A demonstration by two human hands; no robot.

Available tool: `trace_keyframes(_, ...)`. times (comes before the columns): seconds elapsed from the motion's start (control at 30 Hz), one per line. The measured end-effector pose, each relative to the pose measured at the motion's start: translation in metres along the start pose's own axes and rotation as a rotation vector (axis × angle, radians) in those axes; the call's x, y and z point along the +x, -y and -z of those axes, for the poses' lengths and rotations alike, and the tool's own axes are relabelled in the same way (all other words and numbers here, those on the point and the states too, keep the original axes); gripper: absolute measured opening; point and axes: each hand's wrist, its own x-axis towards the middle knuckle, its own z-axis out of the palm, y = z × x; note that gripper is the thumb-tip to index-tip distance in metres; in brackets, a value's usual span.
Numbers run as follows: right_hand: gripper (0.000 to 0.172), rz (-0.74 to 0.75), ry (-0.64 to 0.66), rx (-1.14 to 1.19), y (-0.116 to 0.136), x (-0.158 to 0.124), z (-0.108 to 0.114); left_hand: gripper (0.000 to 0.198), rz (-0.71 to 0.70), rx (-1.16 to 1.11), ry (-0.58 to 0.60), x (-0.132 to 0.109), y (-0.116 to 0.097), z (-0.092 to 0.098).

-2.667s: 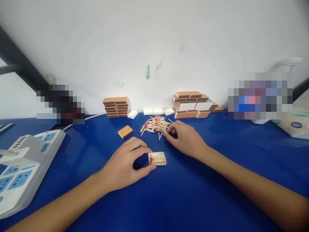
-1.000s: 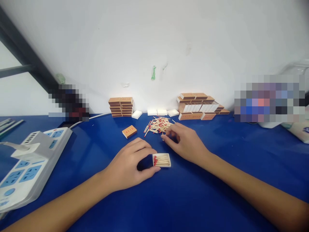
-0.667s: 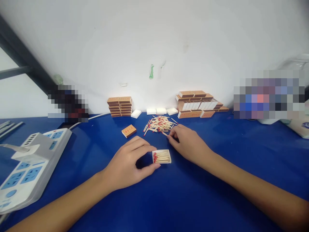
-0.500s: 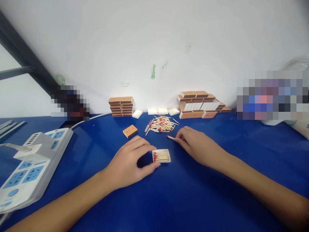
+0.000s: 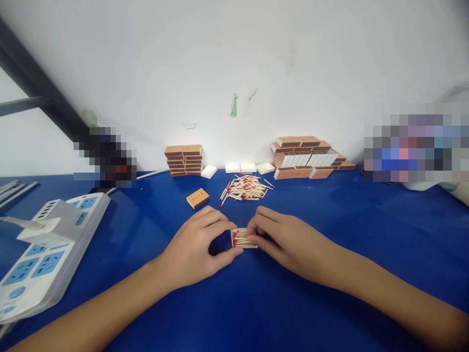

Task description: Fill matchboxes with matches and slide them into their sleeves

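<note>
A small white matchbox tray [image 5: 245, 246] lies on the blue table, holding several red-tipped matches [image 5: 241, 238]. My left hand [image 5: 201, 244] grips the tray's left end between thumb and forefinger. Over the tray's right end, my right hand [image 5: 282, 239] pinches a match, mostly hidden by the fingers, level with the others. Behind the tray is a loose pile of matches [image 5: 246, 187]. One closed orange matchbox [image 5: 198, 198] lies behind my left hand.
Stacked matchboxes [image 5: 183, 160] stand at the back left, more [image 5: 304, 157] at the back right. White trays [image 5: 241, 167] lie along the wall [image 5: 205, 63]. A white power strip [image 5: 54, 259] occupies the left of the blue table [image 5: 234, 303].
My right hand has moved left and toward me from beside the pile, bringing its match over the tray. My left hand has stayed on the tray.
</note>
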Motion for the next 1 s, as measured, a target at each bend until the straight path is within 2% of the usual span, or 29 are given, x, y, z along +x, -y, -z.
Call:
trace_keyframes(0.13, 0.012, -0.024, -0.110, -0.004, -0.012, 0.002, 0.006, 0.030, -0.003, 0.006, -0.003, 0.000, -0.001, 0.000)
trace_keyframes(0.27, 0.010, -0.147, -0.257, -0.099, -0.045, 0.007, 0.010, 0.030, -0.004, -0.012, 0.018, -0.001, -0.003, 0.002)
trace_keyframes(0.33, 0.010, -0.166, -0.267, -0.081, -0.061, 0.010, 0.009, 0.030, -0.008, -0.021, 0.038, -0.002, -0.004, 0.002)
trace_keyframes(0.43, 0.014, -0.116, -0.260, -0.012, -0.074, 0.016, 0.004, 0.028, -0.009, -0.023, 0.051, -0.001, -0.004, 0.001)
trace_keyframes(0.53, 0.015, -0.083, -0.265, -0.028, -0.074, 0.024, -0.001, 0.027, -0.009, -0.026, 0.047, 0.000, -0.004, -0.002)
trace_keyframes(0.63, 0.014, -0.141, -0.249, -0.063, -0.074, 0.029, -0.005, 0.028, -0.006, -0.030, 0.046, 0.001, -0.004, -0.002)
trace_keyframes(0.8, 0.018, -0.186, -0.147, -0.097, -0.073, 0.025, -0.001, 0.028, -0.010, -0.027, 0.042, 0.000, -0.003, 0.000)
trace_keyframes(1.0, 0.018, -0.157, -0.108, -0.005, -0.043, 0.010, 0.010, 0.026, 0.035, 0.009, -0.011, 0.000, 0.001, 0.000)
